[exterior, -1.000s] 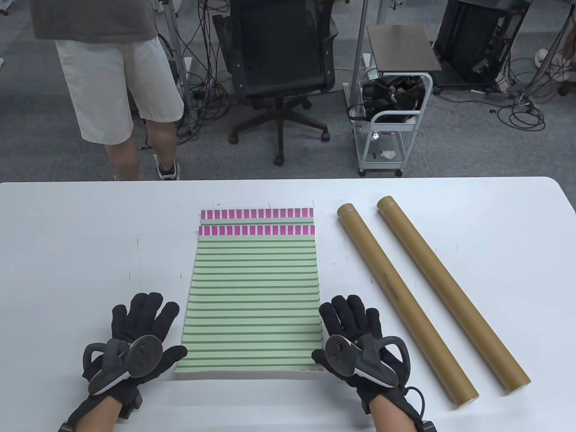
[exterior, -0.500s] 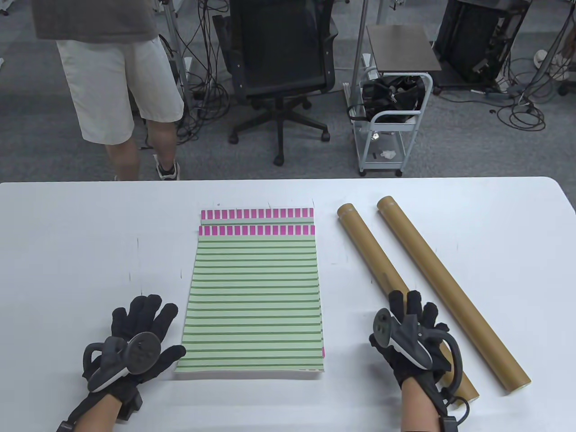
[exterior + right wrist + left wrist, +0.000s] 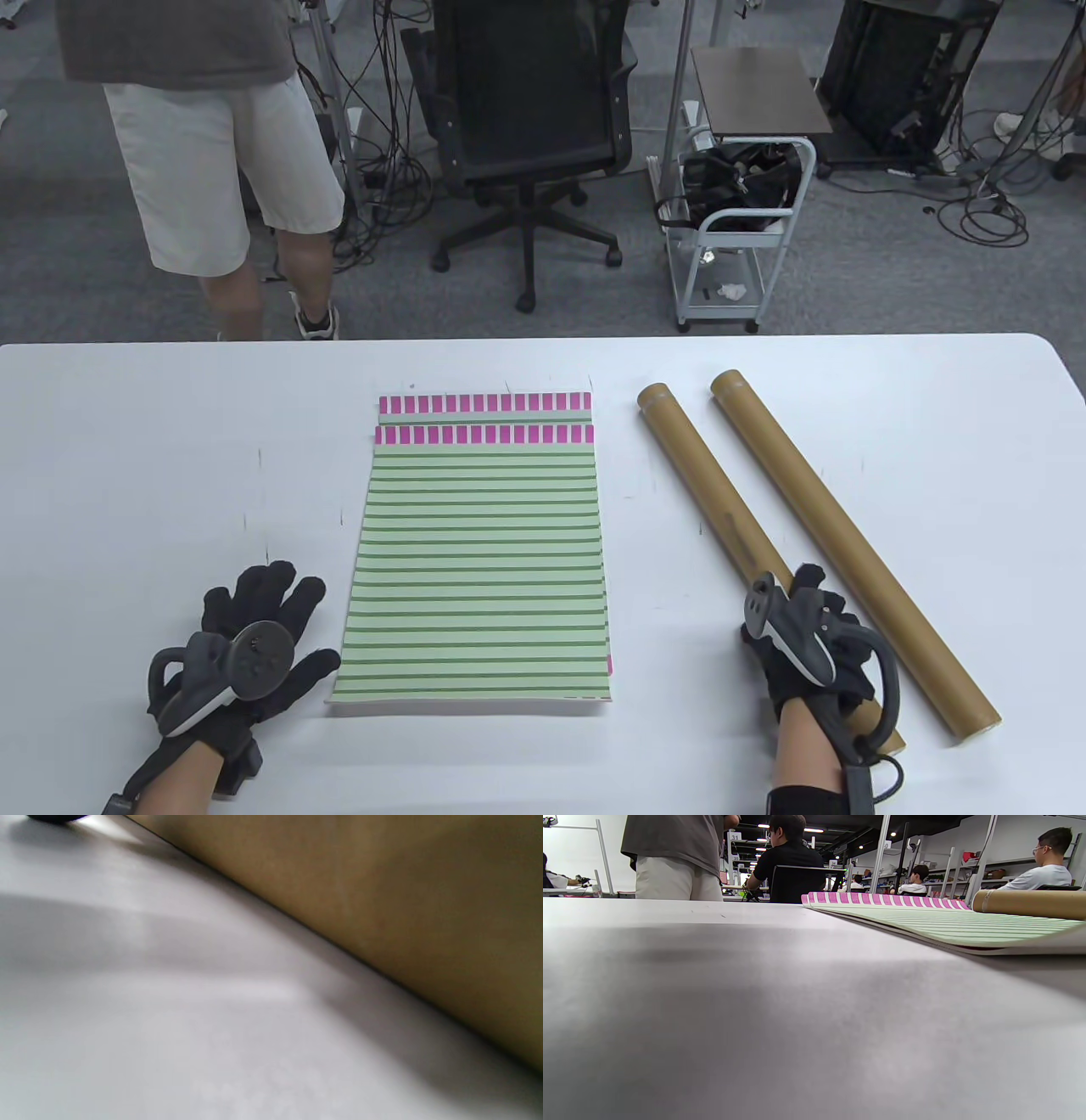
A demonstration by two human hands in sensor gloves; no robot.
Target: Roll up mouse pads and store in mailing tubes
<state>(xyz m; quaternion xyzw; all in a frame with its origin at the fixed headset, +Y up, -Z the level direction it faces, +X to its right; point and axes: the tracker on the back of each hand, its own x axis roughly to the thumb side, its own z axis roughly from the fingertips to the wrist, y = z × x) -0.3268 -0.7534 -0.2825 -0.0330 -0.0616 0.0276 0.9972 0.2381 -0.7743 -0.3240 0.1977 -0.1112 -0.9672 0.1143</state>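
1. The mouse pads, a flat stack of green-striped rectangular mats with pink-checked far edges (image 3: 479, 552), lie unrolled at the middle of the white table (image 3: 127, 441), between the two hands.
2. The left hand (image 3: 246, 654) rests flat just beside the stack's near left corner, fingers spread, holding nothing.
3. The right hand (image 3: 806, 645) sits on the near end of the nearer brown cardboard mailing tube (image 3: 730, 526), fingers draped over it; whether they actually clasp it, I cannot tell.
4. The second brown tube (image 3: 840, 543) lies beside it, untouched.
5. Step in hand, by my reading: picking up a tube before any rolling.
6. Next call: open that tube, then roll a pad tight.
7. What the tubes hold cannot be seen.
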